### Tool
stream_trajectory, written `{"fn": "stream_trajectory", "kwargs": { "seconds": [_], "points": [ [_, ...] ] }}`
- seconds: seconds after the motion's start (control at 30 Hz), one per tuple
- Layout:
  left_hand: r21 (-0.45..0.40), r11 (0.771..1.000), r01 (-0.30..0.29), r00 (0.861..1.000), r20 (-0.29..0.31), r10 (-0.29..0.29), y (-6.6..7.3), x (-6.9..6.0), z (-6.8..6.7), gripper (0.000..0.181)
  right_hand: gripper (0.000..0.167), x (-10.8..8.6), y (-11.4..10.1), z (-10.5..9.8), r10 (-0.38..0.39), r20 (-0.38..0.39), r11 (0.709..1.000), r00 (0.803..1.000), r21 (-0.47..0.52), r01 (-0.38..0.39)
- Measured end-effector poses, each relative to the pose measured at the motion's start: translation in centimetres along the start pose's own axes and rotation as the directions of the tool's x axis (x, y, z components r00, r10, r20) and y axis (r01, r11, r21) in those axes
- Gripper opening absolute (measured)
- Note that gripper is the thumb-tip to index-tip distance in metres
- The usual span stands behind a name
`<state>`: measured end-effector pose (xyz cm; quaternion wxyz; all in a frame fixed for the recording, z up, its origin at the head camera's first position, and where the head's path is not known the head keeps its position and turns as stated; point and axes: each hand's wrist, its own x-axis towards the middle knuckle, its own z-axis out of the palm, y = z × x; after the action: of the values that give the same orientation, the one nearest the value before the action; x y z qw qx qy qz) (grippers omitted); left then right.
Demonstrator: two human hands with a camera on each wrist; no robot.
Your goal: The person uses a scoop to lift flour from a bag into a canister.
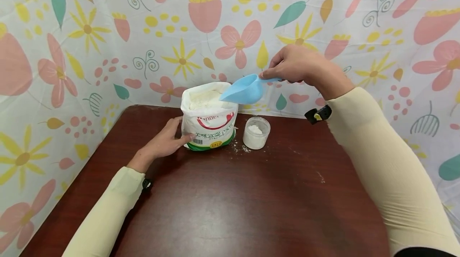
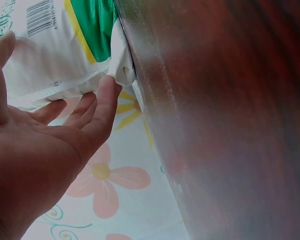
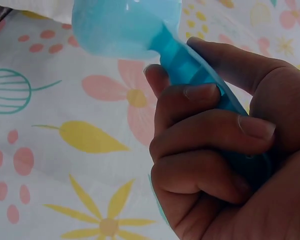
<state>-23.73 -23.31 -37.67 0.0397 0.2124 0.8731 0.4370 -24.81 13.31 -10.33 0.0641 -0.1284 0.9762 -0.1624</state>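
Observation:
An open flour bag point(image 1: 212, 123), white with a green base, stands upright on the table, pale flour point(image 1: 206, 99) showing inside its mouth. My left hand point(image 1: 165, 139) holds the bag's left side, thumb on the front and fingers point(image 2: 102, 105) along the side. In my right hand point(image 1: 294, 65) is the handle of a light blue scoop point(image 1: 248, 89), its fingers point(image 3: 205, 132) curled round it. The scoop's tip points left over the bag's right rim; its contents cannot be seen. A clear jar point(image 1: 256, 133) partly filled with white powder stands right of the bag, below the scoop.
Spilled powder point(image 1: 240, 147) lies on the dark wooden table point(image 1: 230, 205) between bag and jar, with faint traces farther right. A flower-patterned cloth point(image 1: 143, 21) hangs behind and to the left of the table.

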Motion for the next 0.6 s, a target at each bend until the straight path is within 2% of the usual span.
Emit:
{"fn": "stream_trajectory", "kwargs": {
  "seconds": [0.27, 0.43, 0.6],
  "points": [
    [0.005, 0.998, 0.056, 0.998, -0.003, -0.056, -0.1, -0.2, 0.2, 0.085, 0.041, 1.2, -1.1, 1.1, -0.018, 0.024, 1.000, 1.000, 0.012, 0.018],
    [-0.001, 0.999, 0.051, 0.999, -0.009, -0.051, 0.0, -0.1, 0.0, 0.084, 0.040, 1.6, -1.7, 1.5, -0.042, 0.030, 0.999, 0.999, 0.006, 0.042],
    [0.000, 0.999, 0.046, 0.999, -0.008, -0.046, 0.0, -0.2, -0.1, 0.083, 0.040, 1.9, -2.6, 2.1, -0.067, 0.041, 0.996, 0.997, -0.051, 0.069]
  ]
}}
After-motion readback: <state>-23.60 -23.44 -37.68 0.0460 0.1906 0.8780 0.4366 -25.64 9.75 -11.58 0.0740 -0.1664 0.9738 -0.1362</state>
